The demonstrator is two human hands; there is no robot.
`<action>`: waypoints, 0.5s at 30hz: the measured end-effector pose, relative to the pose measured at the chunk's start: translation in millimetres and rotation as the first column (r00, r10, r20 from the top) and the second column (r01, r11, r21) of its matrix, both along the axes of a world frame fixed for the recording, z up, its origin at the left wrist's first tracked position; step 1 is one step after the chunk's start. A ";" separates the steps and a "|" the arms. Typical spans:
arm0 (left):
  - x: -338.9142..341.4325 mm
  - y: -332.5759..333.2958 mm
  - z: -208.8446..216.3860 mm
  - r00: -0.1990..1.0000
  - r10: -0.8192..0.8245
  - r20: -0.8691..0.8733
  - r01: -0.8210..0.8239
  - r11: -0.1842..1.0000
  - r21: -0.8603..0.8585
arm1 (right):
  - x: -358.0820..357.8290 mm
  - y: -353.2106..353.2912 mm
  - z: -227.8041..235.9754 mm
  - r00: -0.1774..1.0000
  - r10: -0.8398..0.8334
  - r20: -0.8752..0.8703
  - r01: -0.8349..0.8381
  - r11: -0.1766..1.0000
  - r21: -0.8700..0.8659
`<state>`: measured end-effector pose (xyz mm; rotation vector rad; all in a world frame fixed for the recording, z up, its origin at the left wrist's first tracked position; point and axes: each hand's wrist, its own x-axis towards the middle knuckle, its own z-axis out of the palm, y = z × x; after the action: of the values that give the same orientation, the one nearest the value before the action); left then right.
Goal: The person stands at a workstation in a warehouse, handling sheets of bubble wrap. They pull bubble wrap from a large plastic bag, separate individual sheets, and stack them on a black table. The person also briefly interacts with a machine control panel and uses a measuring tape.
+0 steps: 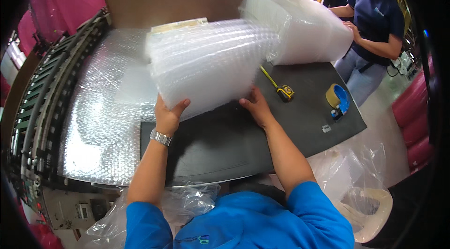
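Between my two hands a stack of bubble wrap sheets (206,66) is held up over the dark mat, its upper part smeared by motion. My left hand (169,114) grips the stack's near left corner, thumb on top, with a metal watch on the wrist. At the near right corner my right hand (255,107) is closed on the same stack, thumb on top; the fingers of both hands are hidden beneath it. A large plastic-wrapped bundle of sheets (311,29) lies at the back right.
A yellow tape measure (285,92) and a blue tape dispenser (338,101) lie on the black mat (211,148). Bubble wrap (98,127) covers the table's left side beside a roller conveyor (51,80). A co-worker (375,24) touches the wrapped bundle. Clear plastic bags (351,169) hang near me.
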<state>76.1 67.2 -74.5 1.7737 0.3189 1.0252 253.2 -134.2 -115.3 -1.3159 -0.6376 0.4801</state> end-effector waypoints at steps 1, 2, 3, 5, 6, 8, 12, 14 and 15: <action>-9.7 3.3 2.9 0.997 0.069 0.043 -0.070 0.997 0.029 | -1.7 2.4 -2.2 1.000 -0.018 -0.004 0.018 1.000 0.002; -22.9 7.2 4.8 0.986 0.138 0.090 -0.143 0.988 0.053 | -2.8 2.2 -1.6 1.000 0.006 -0.011 -0.006 1.000 -0.005; -37.1 12.4 6.4 0.969 0.206 0.139 -0.217 0.973 0.075 | -3.3 -1.0 0.9 0.999 0.033 -0.017 -0.033 0.999 -0.012; -68.7 33.5 4.9 0.912 0.326 0.249 -0.377 0.906 0.193 | -4.8 -1.9 3.6 0.997 0.074 -0.031 -0.075 0.997 -0.013; -84.5 40.7 8.5 0.879 0.377 0.292 -0.441 0.875 0.199 | -4.9 -1.5 3.5 0.996 0.081 -0.040 -0.081 0.997 -0.009; -117.7 52.5 20.2 0.830 0.420 0.367 -0.527 0.805 0.272 | -5.1 -1.1 -0.7 0.996 0.086 -0.016 -0.086 0.996 -0.010; -165.4 43.0 46.1 0.760 0.521 0.388 -0.642 0.693 0.328 | -9.4 -2.4 -0.6 0.994 0.112 -0.009 -0.113 0.993 -0.023; -184.2 42.5 50.2 0.734 0.546 0.403 -0.674 0.654 0.342 | -10.2 -4.2 0.4 0.991 0.131 -0.004 -0.131 0.991 -0.039; -191.6 39.7 53.9 0.699 0.603 0.384 -0.707 0.502 0.499 | -12.6 -4.5 1.9 0.991 0.136 -0.002 -0.136 0.990 -0.047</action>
<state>-115.5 106.9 -20.6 2.1810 0.6547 2.0166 240.7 -138.7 -113.3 -1.3220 -0.7242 0.6085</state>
